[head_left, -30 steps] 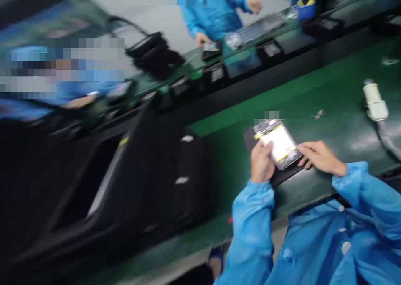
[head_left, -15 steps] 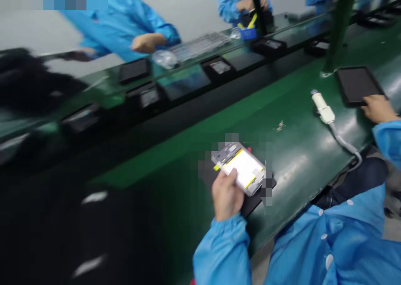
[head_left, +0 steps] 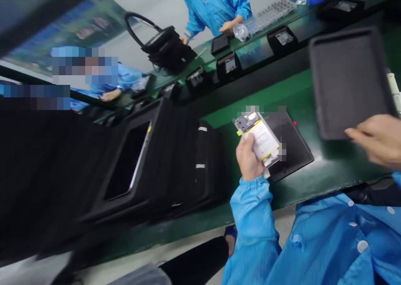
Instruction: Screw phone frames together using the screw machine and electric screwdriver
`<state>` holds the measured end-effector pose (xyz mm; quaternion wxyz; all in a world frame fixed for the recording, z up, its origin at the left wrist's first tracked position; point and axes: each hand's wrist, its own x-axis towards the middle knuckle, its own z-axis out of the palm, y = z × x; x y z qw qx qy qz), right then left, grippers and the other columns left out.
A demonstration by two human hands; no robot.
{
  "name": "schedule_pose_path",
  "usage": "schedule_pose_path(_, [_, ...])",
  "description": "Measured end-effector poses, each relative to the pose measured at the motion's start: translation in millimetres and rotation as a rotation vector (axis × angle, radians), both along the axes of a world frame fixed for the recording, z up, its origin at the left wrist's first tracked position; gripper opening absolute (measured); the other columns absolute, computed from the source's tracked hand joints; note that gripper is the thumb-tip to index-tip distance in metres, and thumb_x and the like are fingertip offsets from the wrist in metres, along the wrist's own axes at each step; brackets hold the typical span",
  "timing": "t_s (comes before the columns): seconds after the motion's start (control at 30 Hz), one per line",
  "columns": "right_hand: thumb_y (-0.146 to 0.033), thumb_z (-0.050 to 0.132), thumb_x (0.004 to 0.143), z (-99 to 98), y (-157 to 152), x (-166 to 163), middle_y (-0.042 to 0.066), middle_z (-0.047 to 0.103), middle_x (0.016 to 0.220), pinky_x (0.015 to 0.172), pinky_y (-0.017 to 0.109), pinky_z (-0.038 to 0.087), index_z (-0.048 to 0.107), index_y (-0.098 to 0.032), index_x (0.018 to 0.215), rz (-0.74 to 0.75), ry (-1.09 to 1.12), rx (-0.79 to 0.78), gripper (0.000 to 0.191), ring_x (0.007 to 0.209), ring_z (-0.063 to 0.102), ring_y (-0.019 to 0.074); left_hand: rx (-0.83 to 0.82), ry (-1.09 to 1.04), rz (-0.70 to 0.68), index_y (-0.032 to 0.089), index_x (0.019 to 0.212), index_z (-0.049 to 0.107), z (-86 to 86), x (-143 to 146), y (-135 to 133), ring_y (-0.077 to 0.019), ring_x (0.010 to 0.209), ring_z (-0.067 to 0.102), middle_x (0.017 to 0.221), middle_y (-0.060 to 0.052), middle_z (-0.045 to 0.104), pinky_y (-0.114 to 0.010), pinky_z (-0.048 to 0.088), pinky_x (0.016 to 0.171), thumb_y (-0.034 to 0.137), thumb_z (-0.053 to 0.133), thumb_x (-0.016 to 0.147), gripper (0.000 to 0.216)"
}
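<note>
My left hand (head_left: 249, 159) is closed around the edge of an opened phone (head_left: 263, 138), its white battery with yellow strips facing up. Beneath the phone, a flat black pad (head_left: 294, 151) lies on the green bench. My right hand (head_left: 379, 141) grips the near edge of a shallow black tray (head_left: 347, 84), which is raised off the bench and slightly blurred. Nothing shows inside that tray.
Stacked black foam trays (head_left: 184, 164) stand on the left; a dark-screened phone (head_left: 130, 159) lies in one. A white handheld tool (head_left: 393, 86) is partly behind the raised tray. Across a dark channel, small black trays (head_left: 283, 38) hold parts. Co-workers in blue (head_left: 216, 9) are beyond.
The view has swung left, bringing the tray stack into sight. My right hand has lifted the black tray and carried it left, past the handheld tool. My left hand still holds the opened phone.
</note>
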<state>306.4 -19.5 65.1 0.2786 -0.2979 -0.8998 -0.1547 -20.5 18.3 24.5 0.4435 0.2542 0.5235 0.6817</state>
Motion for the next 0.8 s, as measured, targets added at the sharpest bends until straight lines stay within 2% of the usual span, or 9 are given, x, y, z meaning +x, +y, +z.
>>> schedule_pose_path(0.1, [-0.009, 0.035, 0.097, -13.2, 11.6, -83.8, 0.010, 0.055, 0.076, 0.060, 0.032, 0.030, 0.065, -0.009, 0.087, 0.178, -0.046, 0.003, 0.032, 0.069, 0.043, 0.0178, 0.057, 0.109, 0.083, 0.016, 0.091, 0.069, 20.9, -21.0, -10.9, -0.0191, 0.080, 0.071, 0.093, -0.006, 0.075, -0.027, 0.058, 0.074, 0.037, 0.078, 0.066, 0.034])
schedule_pose_path(0.17, [-0.009, 0.037, 0.097, -35.5, 12.9, -120.5, 0.008, 0.052, 0.075, 0.060, 0.031, 0.027, 0.064, -0.010, 0.082, 0.241, -0.050, -0.036, 0.030, 0.069, 0.042, 0.0171, 0.033, 0.143, 0.037, 0.016, 0.092, 0.069, 26.3, -22.9, -14.4, -0.0212, 0.082, 0.071, 0.094, -0.007, 0.075, -0.030, 0.058, 0.077, 0.040, 0.079, 0.065, 0.038])
schedule_pose_path(0.23, [-0.009, 0.038, 0.096, -58.6, 8.9, -141.1, 0.008, 0.053, 0.075, 0.061, 0.031, 0.026, 0.063, -0.010, 0.080, 0.271, -0.058, -0.079, 0.030, 0.071, 0.042, 0.0172, -0.024, 0.151, -0.056, 0.015, 0.093, 0.068, 21.2, -14.0, -11.0, -0.0252, 0.089, 0.071, 0.093, -0.009, 0.075, -0.035, 0.057, 0.082, 0.042, 0.079, 0.063, 0.042])
schedule_pose_path(0.3, [-0.009, 0.037, 0.097, -74.4, 2.0, -145.5, 0.008, 0.055, 0.078, 0.063, 0.032, 0.027, 0.064, -0.010, 0.081, 0.274, -0.062, -0.118, 0.031, 0.073, 0.043, 0.0177, -0.101, 0.170, -0.153, 0.014, 0.094, 0.066, 7.9, 0.7, -1.2, -0.0281, 0.095, 0.069, 0.093, -0.011, 0.074, -0.040, 0.056, 0.086, 0.044, 0.078, 0.065, 0.043])
schedule_pose_path(0.4, [-0.015, 0.034, 0.100, -80.1, -5.3, -127.1, 0.010, 0.060, 0.086, 0.068, 0.033, 0.030, 0.065, -0.011, 0.086, 0.225, -0.009, -0.194, 0.034, 0.079, 0.048, 0.0183, -0.214, 0.232, -0.233, 0.012, 0.091, 0.065, -13.5, 17.4, 14.6, -0.0289, 0.091, 0.070, 0.088, -0.013, 0.074, -0.044, 0.055, 0.084, 0.043, 0.075, 0.067, 0.041])
schedule_pose_path(0.5, [-0.025, 0.034, 0.102, -74.4, -0.9, -97.9, 0.012, 0.063, 0.093, 0.072, 0.032, 0.034, 0.066, -0.012, 0.091, 0.000, 0.097, -0.341, 0.036, 0.084, 0.053, 0.0191, -0.271, 0.339, -0.213, 0.012, 0.089, 0.067, -19.0, 10.4, 15.5, -0.0276, 0.087, 0.070, 0.081, -0.011, 0.073, -0.041, 0.055, 0.080, 0.040, 0.077, 0.065, 0.037])
schedule_pose_path(0.63, [-0.041, 0.042, 0.100, -67.8, 20.1, -82.1, 0.011, 0.065, 0.094, 0.067, 0.029, 0.037, 0.065, -0.013, 0.100, -0.386, 0.107, -0.707, 0.037, 0.082, 0.059, 0.0204, -0.341, 0.665, -0.052, 0.016, 0.086, 0.070, -5.7, -26.8, -10.1, -0.0255, 0.089, 0.069, 0.080, -0.008, 0.072, -0.033, 0.054, 0.077, 0.045, 0.073, 0.068, 0.034])
schedule_pose_path(0.73, [-0.050, 0.044, 0.097, -64.0, 35.6, -93.1, 0.009, 0.066, 0.083, 0.062, 0.027, 0.036, 0.064, -0.013, 0.099, -0.431, 0.054, -0.945, 0.042, 0.076, 0.061, 0.0201, -0.516, 0.951, -0.110, 0.016, 0.066, 0.068, -5.3, -44.9, -35.0, -0.0243, 0.064, 0.067, 0.063, -0.008, 0.067, -0.032, 0.052, 0.059, 0.056, 0.064, 0.072, 0.041])
schedule_pose_path(0.8, [-0.051, 0.043, 0.097, -61.8, 41.8, -103.4, 0.008, 0.066, 0.078, 0.060, 0.026, 0.034, 0.064, -0.014, 0.097, -0.396, 0.030, -1.019, 0.043, 0.074, 0.062, 0.0195, -0.577, 0.977, -0.204, 0.016, 0.058, 0.065, -12.3, -45.7, -47.4, -0.0219, 0.050, 0.062, 0.054, -0.008, 0.063, -0.032, 0.048, 0.049, 0.059, 0.062, 0.073, 0.046])
